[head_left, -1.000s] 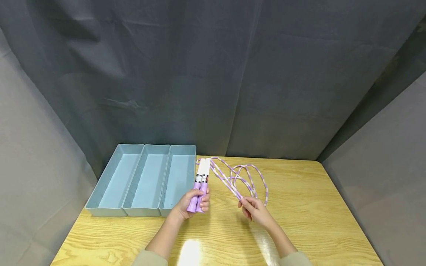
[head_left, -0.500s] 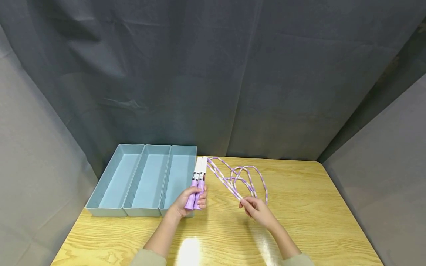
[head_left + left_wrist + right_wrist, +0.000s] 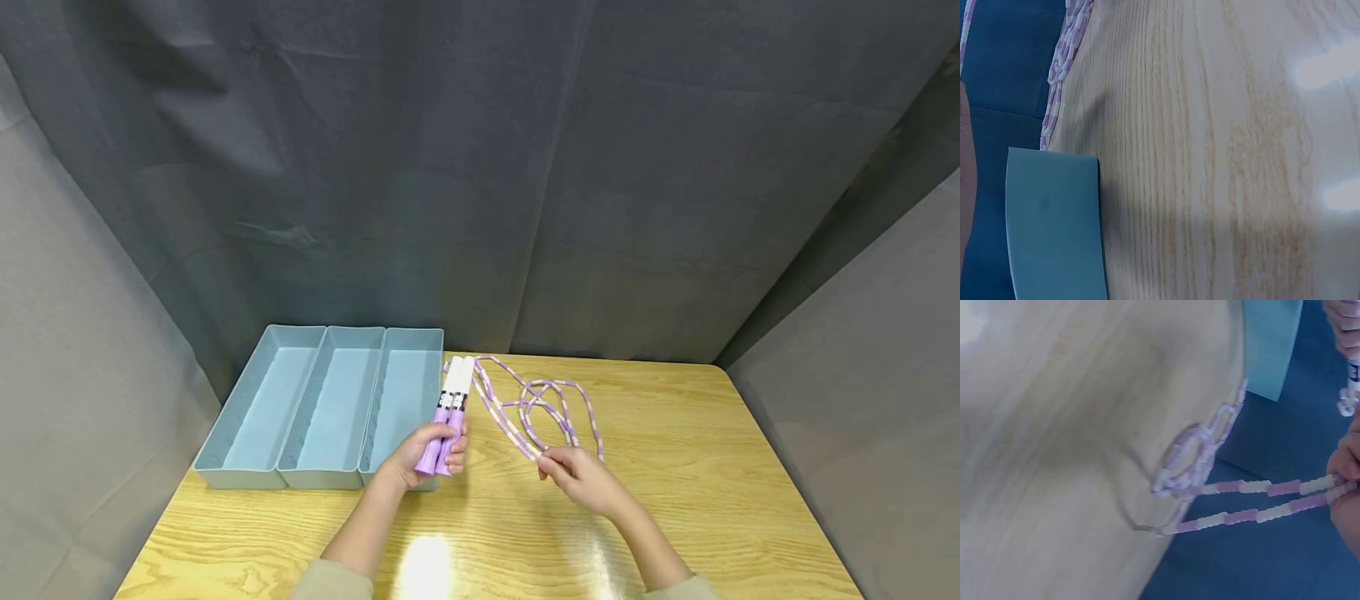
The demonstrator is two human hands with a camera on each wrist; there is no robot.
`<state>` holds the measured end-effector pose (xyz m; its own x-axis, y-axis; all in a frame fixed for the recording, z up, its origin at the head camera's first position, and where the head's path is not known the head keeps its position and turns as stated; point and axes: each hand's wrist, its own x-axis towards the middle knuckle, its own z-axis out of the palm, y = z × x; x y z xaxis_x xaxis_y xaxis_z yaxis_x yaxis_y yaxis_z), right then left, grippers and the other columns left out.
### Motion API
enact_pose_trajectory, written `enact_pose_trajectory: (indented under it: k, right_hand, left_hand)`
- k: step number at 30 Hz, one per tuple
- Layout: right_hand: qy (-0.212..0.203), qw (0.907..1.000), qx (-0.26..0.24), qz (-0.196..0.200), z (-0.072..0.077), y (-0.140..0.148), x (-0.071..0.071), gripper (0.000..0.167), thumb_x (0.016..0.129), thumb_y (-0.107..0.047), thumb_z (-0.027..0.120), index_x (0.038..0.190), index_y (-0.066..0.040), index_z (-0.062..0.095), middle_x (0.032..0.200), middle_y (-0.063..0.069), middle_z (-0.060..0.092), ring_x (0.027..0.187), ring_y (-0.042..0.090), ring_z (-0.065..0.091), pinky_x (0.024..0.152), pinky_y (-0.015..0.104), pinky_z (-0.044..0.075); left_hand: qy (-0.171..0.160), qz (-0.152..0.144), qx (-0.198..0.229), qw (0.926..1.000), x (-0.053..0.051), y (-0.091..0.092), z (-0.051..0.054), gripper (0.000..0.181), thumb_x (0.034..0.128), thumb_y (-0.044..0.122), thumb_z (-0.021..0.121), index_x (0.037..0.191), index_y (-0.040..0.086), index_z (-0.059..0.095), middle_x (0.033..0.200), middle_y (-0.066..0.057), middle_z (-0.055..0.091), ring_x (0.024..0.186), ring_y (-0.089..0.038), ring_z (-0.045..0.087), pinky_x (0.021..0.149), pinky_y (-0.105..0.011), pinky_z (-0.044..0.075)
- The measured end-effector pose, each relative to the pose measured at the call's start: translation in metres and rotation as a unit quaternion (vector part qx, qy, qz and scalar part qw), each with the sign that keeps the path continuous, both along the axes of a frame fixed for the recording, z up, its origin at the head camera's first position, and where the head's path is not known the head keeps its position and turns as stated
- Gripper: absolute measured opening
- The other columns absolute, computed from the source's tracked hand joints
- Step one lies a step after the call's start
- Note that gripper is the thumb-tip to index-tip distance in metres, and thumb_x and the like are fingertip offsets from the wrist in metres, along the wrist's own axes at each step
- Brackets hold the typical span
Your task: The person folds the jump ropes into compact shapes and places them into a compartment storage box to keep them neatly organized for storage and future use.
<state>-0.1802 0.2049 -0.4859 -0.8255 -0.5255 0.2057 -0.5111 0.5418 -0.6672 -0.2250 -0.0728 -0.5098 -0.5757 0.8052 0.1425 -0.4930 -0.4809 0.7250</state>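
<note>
Two purple-and-white handles (image 3: 453,408) of a jump rope stand side by side in my left hand (image 3: 422,454), its fingers wrapped round their purple ends. My right hand (image 3: 581,479) pinches two strands of the beaded rope (image 3: 507,423) between thumb and fingers. In the right wrist view, those strands (image 3: 1241,517) run from the pinch down to the table. The rest of the purple-and-white rope lies in loose loops on the wood, right of the handles. Only an edge of my left hand (image 3: 966,169) shows in the left wrist view.
Three blue-grey trays (image 3: 279,478) stand side by side on the left of the wooden table (image 3: 675,467); the left hand is close to the rightmost one. A dark curtain (image 3: 480,183) hangs behind the table, and grey panels (image 3: 885,392) stand at both sides.
My right hand has shifted slightly down and left with the strands, and the rope loops have sagged a little. The left hand and handles moved slightly left, then the handle tips tilted back right.
</note>
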Motion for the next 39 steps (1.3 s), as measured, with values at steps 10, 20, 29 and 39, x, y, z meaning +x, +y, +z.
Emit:
enact_pose_trajectory:
  k: [10,20,29,39]
  right_hand:
    - [-0.019,0.9969,0.025,0.071,0.030,-0.008,0.000,0.026,0.096,-0.018,0.047,0.073,-0.014,0.057,0.055,-0.016,0.035,0.045,-0.005,0.026,0.039,0.014,0.027]
    - [-0.034,0.9934,0.058,0.093,0.045,-0.017,-0.004,0.029,0.096,-0.020,0.046,0.071,-0.010,0.057,0.056,-0.014,0.038,0.048,-0.003,0.030,0.043,0.016,0.032]
    - [-0.040,0.9890,0.089,0.112,0.056,-0.026,-0.009,0.031,0.096,-0.020,0.046,0.068,-0.009,0.057,0.058,-0.014,0.041,0.050,-0.002,0.032,0.047,0.016,0.033]
    - [-0.053,0.9848,0.102,0.130,0.064,-0.036,-0.015,0.031,0.095,-0.019,0.046,0.067,-0.011,0.055,0.057,-0.013,0.040,0.048,-0.002,0.032,0.045,0.015,0.032]
  left_hand:
    - [-0.006,-0.021,-0.056,0.9982,0.000,0.003,-0.001,0.023,0.0887,0.004,0.019,0.094,0.010,0.041,0.069,0.005,0.045,0.056,-0.007,0.037,0.055,-0.017,0.035]
    - [0.000,-0.022,-0.103,0.9944,0.003,0.007,0.002,0.019,0.0885,0.004,0.023,0.093,0.008,0.041,0.069,0.002,0.045,0.055,-0.006,0.042,0.054,-0.017,0.039]
    - [0.013,-0.020,-0.153,0.9879,0.007,0.012,0.004,0.012,0.0880,0.004,0.031,0.091,0.006,0.042,0.068,0.002,0.049,0.054,-0.006,0.045,0.052,-0.017,0.043]
    - [0.014,-0.024,-0.204,0.9785,0.003,0.018,-0.011,0.010,0.0883,0.004,0.034,0.090,0.007,0.044,0.069,0.001,0.052,0.052,-0.006,0.048,0.051,-0.017,0.045]
